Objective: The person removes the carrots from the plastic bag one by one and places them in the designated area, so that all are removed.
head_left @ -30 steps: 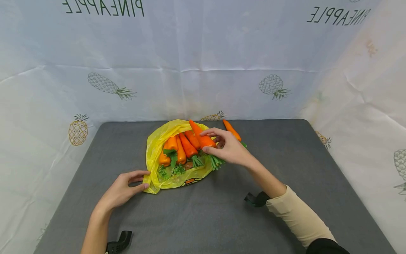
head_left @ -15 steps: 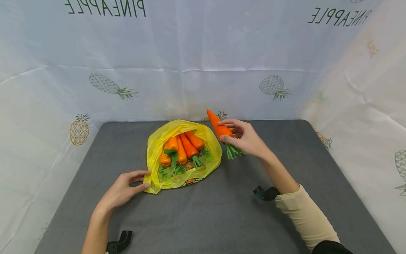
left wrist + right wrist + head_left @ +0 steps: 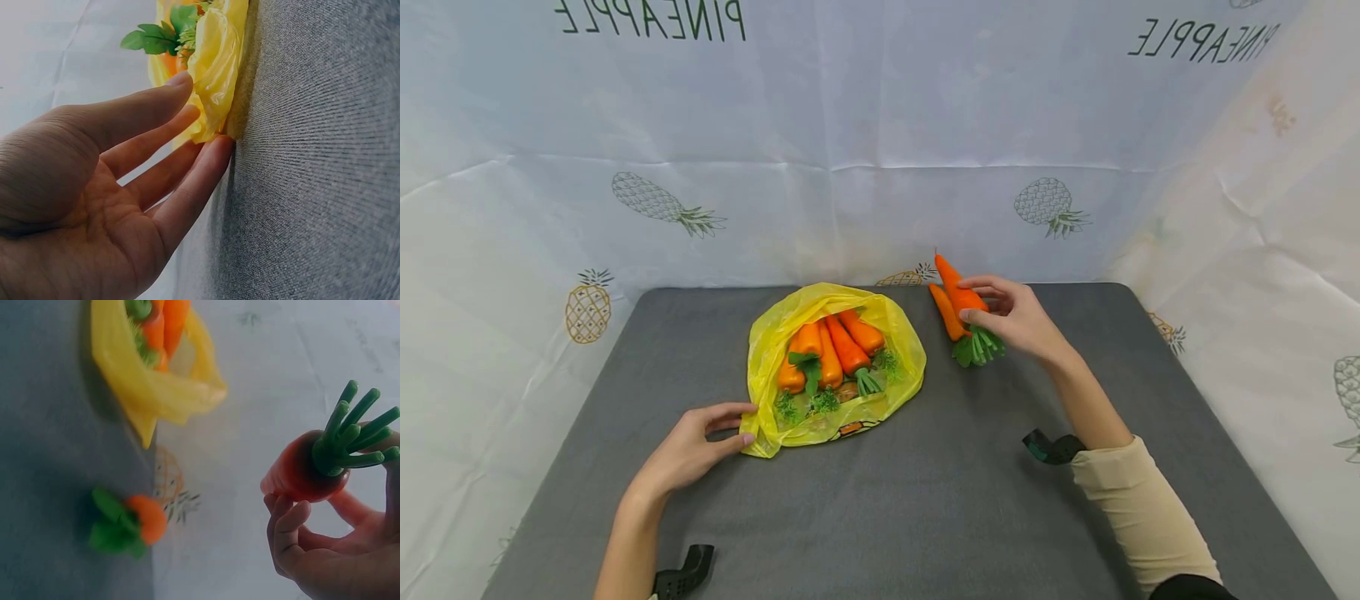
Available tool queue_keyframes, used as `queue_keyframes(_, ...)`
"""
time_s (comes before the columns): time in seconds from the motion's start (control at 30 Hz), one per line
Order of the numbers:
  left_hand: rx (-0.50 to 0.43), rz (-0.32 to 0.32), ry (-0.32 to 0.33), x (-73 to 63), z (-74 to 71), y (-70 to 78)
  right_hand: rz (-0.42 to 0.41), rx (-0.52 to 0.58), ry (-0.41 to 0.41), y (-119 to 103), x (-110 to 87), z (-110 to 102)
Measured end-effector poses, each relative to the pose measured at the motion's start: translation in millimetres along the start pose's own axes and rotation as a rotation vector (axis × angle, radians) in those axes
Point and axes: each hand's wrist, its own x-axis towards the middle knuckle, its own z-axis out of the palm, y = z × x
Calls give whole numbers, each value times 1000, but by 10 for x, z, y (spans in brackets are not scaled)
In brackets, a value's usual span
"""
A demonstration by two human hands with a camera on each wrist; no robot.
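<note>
My right hand (image 3: 1018,321) pinches a carrot (image 3: 957,285) between thumb and fingers, its pointed tip up and its green stem stubs down. In the right wrist view the carrot (image 3: 297,469) shows its stem end, raised off the table. Just left of it, a smaller carrot (image 3: 943,312) with green leaves lies on the table. My left hand (image 3: 692,446) touches the lower left corner of a yellow plastic bag (image 3: 912,358). In the left wrist view its thumb and fingers (image 3: 190,190) stand apart, fingertips at the bag (image 3: 215,69). Several orange carrots (image 3: 847,346) lie inside the bag's mouth.
Leafy green bits (image 3: 823,402) and a brown item (image 3: 847,391) lie in the bag beside the carrots. The table has a dark grey cloth (image 3: 880,517). White curtains (image 3: 850,100) with pineapple prints hang behind and at both sides.
My right hand has carried the carrot from over the bag's mouth to the right, beside the leafy carrot on the table. My left hand and the bag have stayed put.
</note>
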Motion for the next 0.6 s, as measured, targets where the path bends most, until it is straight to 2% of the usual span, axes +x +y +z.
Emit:
queue_keyframes(0.3,-8,11,0,-10,-3,-2,111,8,-2,273,7,-115)
queue_keyframes(0.6,-14,9,-7,-14,-9,6,212,17,-52,559,42,-189)
